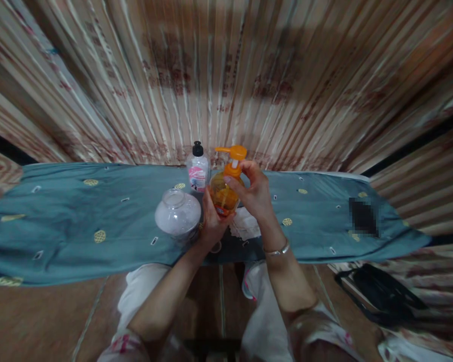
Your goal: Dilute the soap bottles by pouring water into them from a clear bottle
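An amber bottle with an orange pump top stands upright between my hands, its spout pointing left. My left hand is wrapped round its lower left side. The fingers of my right hand close on the orange collar beneath the pump head. Just left of the amber bottle is a clear bottle with a black cap and a pink label. Nearer to me, a round clear jar with pale contents sits left of my left hand. A white cloth lies beneath my right wrist.
A teal patterned cloth covers the table. Pleated curtains hang behind it. Toward the right end lies a dark, pixelated item. A black bag is at the lower right, beyond the table's front edge.
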A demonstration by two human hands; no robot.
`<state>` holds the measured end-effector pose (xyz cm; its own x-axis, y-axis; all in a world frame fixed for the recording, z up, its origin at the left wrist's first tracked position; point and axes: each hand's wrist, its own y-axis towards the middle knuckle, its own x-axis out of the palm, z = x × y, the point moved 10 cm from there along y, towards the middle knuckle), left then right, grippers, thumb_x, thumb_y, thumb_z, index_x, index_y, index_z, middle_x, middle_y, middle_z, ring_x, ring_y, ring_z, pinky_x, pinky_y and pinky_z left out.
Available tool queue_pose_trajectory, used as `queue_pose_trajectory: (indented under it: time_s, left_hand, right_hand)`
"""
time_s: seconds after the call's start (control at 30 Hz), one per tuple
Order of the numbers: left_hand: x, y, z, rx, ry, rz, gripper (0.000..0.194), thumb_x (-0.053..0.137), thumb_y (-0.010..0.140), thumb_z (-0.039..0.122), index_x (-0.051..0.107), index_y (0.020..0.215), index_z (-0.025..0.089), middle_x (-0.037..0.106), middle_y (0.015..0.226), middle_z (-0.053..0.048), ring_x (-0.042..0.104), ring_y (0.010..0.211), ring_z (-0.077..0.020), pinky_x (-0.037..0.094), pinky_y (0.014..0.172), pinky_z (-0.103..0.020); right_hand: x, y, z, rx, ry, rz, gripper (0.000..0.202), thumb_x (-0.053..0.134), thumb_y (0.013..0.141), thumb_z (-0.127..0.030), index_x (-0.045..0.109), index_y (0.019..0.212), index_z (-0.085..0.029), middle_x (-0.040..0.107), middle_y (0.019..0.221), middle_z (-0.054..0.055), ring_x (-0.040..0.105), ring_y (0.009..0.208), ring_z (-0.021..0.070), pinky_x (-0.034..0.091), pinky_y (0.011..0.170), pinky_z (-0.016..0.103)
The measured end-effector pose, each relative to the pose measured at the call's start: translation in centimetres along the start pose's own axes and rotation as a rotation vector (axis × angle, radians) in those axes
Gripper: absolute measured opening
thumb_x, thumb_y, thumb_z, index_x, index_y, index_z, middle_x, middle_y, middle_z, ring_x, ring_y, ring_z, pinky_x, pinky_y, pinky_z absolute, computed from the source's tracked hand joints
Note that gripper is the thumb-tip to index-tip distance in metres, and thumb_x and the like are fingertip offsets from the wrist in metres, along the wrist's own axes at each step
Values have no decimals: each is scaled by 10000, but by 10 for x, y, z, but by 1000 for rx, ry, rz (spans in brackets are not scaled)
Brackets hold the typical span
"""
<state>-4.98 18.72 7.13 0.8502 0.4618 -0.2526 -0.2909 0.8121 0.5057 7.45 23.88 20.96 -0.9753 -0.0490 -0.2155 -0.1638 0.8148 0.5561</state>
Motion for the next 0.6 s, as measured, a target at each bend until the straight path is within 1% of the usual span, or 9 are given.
queue_pose_trajectory:
  time_s: [0.1,0.2,0.3,0.37,0.43,0.5,0.6]
  left_hand:
    - [0,0,0,12,8,8,1164,818,785,461,68,1631,181,270,1661,-235,249,1569,-372,240,1274,-534]
    - [0,0,1,22,16,10,1173,825,781,457,63,1631,189,254,1668,-232,233,1574,-373,229,1277,-538]
    - [-1,-1,3,24,13,15,1159,822,786,436,66,1632,199,231,1678,-220,208,1582,-365,212,1283,-533]
    - [-1,0,2,9,9,8,1159,828,779,415,71,1630,205,231,1679,-213,207,1583,-362,207,1286,-530]
    - [0,0,1,-3,4,-5,1170,839,766,411,76,1629,205,249,1671,-216,224,1577,-363,212,1284,-531]
    - [0,0,1,2,-1,-10,1178,841,763,422,74,1627,197,266,1660,-228,247,1569,-364,223,1279,-534]
    - [1,1,2,14,-4,-9,1176,836,767,431,73,1626,182,284,1647,-239,267,1561,-369,232,1275,-540]
  right_hand:
    - [2,0,-4,-32,30,-47,271,683,856,-465,629,1052,-286,719,1168,46,657,1167,230,481,1101,472]
    - [4,-2,-7,-30,14,-80,280,657,872,-468,644,1091,-295,726,1190,41,656,1166,230,483,1097,468]
    - [2,-2,-4,26,1,-50,392,725,814,-496,616,1133,-296,717,1211,45,665,1139,238,510,1056,474]
    - [-1,-2,-2,55,0,0,432,771,764,-517,602,1089,-289,710,1199,47,667,1130,240,508,1062,482]
    - [-4,-1,-2,60,7,47,420,787,738,-536,590,1012,-286,703,1184,42,662,1143,239,496,1086,487]
    - [-6,-1,-4,45,19,59,393,781,741,-539,580,965,-288,700,1165,37,665,1136,234,497,1090,486]
    - [-3,-1,-9,5,20,0,314,723,809,-513,603,994,-290,706,1145,36,666,1136,235,501,1081,489]
